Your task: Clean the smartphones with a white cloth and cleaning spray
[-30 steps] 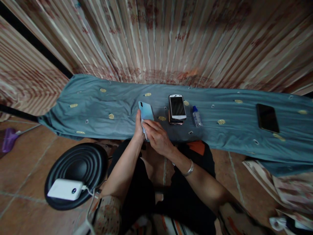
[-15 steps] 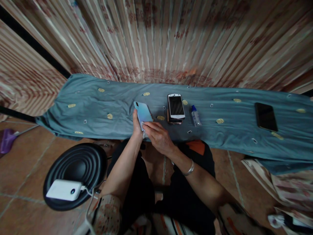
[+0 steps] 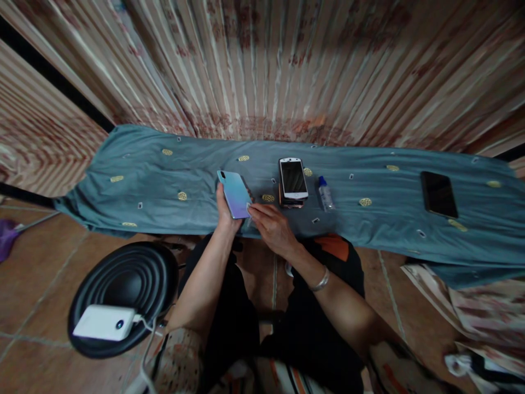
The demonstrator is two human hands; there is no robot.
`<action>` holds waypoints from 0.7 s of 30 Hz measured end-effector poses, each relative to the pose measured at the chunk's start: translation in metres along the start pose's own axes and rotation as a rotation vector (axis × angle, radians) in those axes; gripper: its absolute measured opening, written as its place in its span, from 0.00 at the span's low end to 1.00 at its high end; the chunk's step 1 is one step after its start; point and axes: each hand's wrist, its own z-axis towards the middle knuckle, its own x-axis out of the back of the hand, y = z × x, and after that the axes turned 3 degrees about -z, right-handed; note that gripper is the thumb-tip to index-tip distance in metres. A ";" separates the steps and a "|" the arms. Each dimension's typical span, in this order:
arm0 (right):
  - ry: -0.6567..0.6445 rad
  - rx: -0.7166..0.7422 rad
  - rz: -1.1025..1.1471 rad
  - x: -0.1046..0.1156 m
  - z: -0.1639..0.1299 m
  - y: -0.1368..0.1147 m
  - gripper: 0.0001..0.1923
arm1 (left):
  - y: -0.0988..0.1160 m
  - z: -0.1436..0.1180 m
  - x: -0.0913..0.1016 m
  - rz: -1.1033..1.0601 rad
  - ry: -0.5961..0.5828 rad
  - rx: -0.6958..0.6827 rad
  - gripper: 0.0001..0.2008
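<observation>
A blue-to-purple smartphone (image 3: 235,192) lies back side up in my left hand (image 3: 226,212), whose fingers are closed round its left edge and lower end. My right hand (image 3: 274,227) pinches a small white tissue (image 3: 249,207) against the phone's lower right edge; most of the tissue is hidden by the fingers. To the right of my hands, a white phone (image 3: 293,178) with a dark screen rests on top of a stack of phones. Beside that stack lies a small clear bottle (image 3: 326,198) with a blue cap.
A teal patterned cloth (image 3: 197,164) covers the long bench. Farther right on it lies a black phone (image 3: 438,194). At lower left, a white power bank (image 3: 104,323) with a cable sits on a round black stool (image 3: 159,273). A pleated curtain (image 3: 254,71) hangs behind the bench.
My right fingers have slid from the phone's lower back to its right edge, uncovering more of the back. The phone has shifted slightly left in the view.
</observation>
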 end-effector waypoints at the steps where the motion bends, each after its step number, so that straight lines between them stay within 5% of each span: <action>1: -0.006 -0.011 0.000 0.000 0.000 0.001 0.17 | 0.001 0.000 0.000 0.003 0.003 0.008 0.27; 21: -0.003 -0.118 0.156 -0.006 -0.001 0.014 0.16 | 0.000 -0.001 0.003 0.094 -0.021 0.015 0.26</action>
